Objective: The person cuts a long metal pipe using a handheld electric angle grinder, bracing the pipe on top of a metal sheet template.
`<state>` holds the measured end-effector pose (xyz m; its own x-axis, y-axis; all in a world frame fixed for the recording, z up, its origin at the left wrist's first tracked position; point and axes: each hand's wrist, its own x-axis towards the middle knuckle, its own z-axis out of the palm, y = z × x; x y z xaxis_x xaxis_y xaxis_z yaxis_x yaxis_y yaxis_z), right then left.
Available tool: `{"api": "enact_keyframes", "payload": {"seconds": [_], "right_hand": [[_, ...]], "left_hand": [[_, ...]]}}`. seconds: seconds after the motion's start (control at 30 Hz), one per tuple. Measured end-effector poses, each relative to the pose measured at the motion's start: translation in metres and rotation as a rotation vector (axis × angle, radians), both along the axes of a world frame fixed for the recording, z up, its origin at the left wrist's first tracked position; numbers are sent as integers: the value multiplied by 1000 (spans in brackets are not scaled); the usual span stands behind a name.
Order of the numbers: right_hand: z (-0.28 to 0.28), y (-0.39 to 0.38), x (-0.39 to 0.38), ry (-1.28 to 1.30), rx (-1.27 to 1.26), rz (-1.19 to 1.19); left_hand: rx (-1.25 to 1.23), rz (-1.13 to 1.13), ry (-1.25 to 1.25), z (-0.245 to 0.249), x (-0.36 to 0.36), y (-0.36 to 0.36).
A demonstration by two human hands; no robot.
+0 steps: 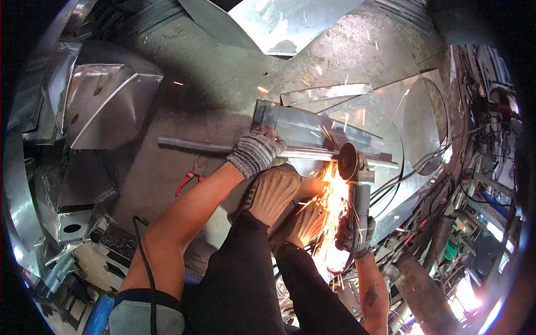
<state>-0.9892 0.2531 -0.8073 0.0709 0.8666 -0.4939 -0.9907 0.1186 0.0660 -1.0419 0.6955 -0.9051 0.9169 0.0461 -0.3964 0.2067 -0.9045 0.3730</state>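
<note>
My left hand (255,153), in a striped knit glove, is wrapped round a long metal pipe (195,146) lying roughly crosswise ahead of my feet. An angle grinder (362,195) is in my right hand (356,234), which wears a dark glove. Its brown disc (348,161) stands upright against the pipe's right part. Bright sparks (333,195) stream from the contact down toward my right shoe and hide part of it. Just beyond the pipe lies a folded sheet-metal piece (324,128). My left shoe (276,190) is close below my left hand.
Red-handled pliers (187,181) lie on the concrete floor (206,84) to the left. Bent sheet-metal parts (106,106) stand farther left. Flat metal sheets (385,109) cover the floor at the right, with black cables (399,178) across them. Cluttered scrap (441,234) lines the right side.
</note>
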Motion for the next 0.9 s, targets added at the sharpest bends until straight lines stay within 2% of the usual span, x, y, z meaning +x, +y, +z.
{"api": "enact_keyframes", "payload": {"seconds": [0.07,0.1,0.17,0.23,0.33,0.37,0.4,0.43,0.47,0.53,0.57,0.6,0.67,0.77,0.87,0.9], "right_hand": [[-2,-5,-2,90,-141,-67],[-7,-7,0,27,-111,-34],[-11,-12,0,-36,-80,-1],[-7,-10,2,-45,-98,-9],[7,2,4,-48,-148,4],[3,-2,2,-48,-149,4],[-1,-5,0,-83,-291,-83],[-3,-9,-1,-98,-361,-127],[-2,-8,-2,-117,-432,-170],[13,6,-1,-180,-454,-96],[15,9,0,-201,-460,-72],[11,7,0,-111,-249,-54],[-1,0,0,-22,-38,-36],[-7,-6,-1,-38,17,-66],[-1,-5,-2,-77,-154,-27],[-9,-15,-4,-136,-314,-42]], "left_hand": [[10,-68,-44,45,-3,6],[26,-116,-113,55,-5,8],[50,-114,-135,-6,-7,0],[74,-113,-158,-19,-6,-3],[16,-21,-99,8,-6,-2],[79,-63,-166,9,-10,-2],[141,-104,-234,6,-12,-2],[141,-105,-234,-14,-11,-3],[61,-50,-214,-57,-10,-7],[-20,4,-195,-79,-9,-10],[3,-13,-166,-76,-8,-10],[15,-22,-152,-66,-8,-9],[31,-74,-162,-36,-7,-5],[39,-108,-182,-40,-6,-4],[26,-58,-184,-50,-9,-6],[18,-38,-186,-42,-8,-5]]}}
